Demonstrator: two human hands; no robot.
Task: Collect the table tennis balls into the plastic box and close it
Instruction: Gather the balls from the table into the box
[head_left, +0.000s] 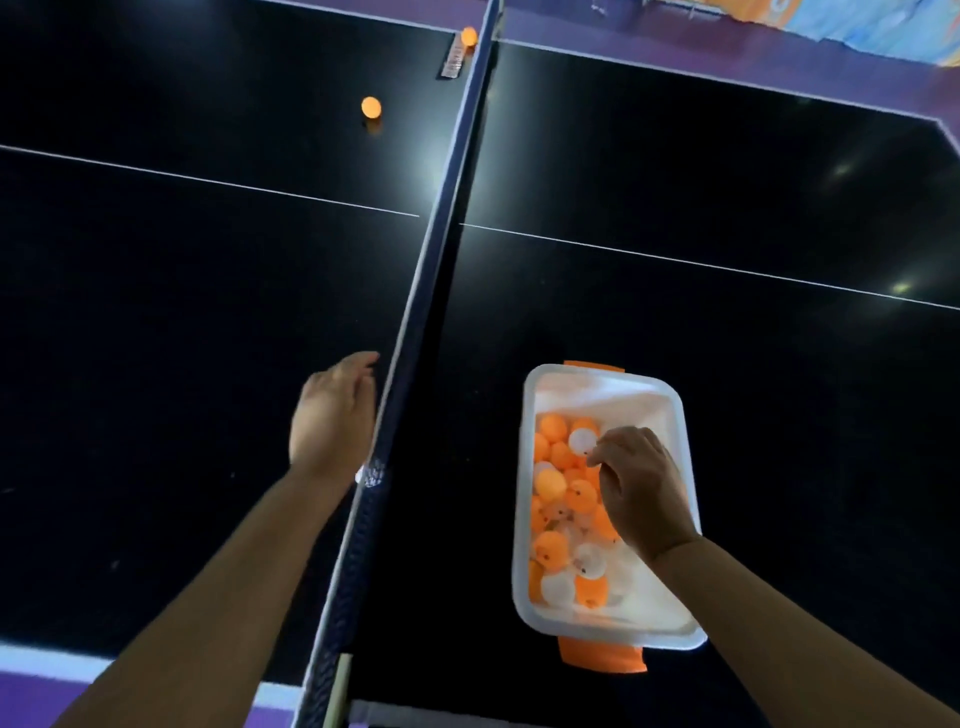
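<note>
Plastic box (597, 389) sat lidless by near edge of desk (727, 171), for easy dropping. Right grip (644, 499) was above balls inside (553, 483), fingers curled; holding anything, could not tell. Left grip (332, 415) released, stretched toward orange ball (371, 107) near far edge

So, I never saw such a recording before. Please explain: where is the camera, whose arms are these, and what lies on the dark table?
This is one picture, from a camera worn on a person's head, looking forward and down. No machine: both bare arms are that person's. The dark surface is a table tennis table, its net running away from the viewer. Right of the net stands an open plastic box holding orange and white balls. The right hand hovers over them, fingers curled; I cannot tell whether it holds one. The left hand reaches out left of the net, relaxed and empty. Two more lie loose there: a near orange ball and a far orange ball by the net.
</note>
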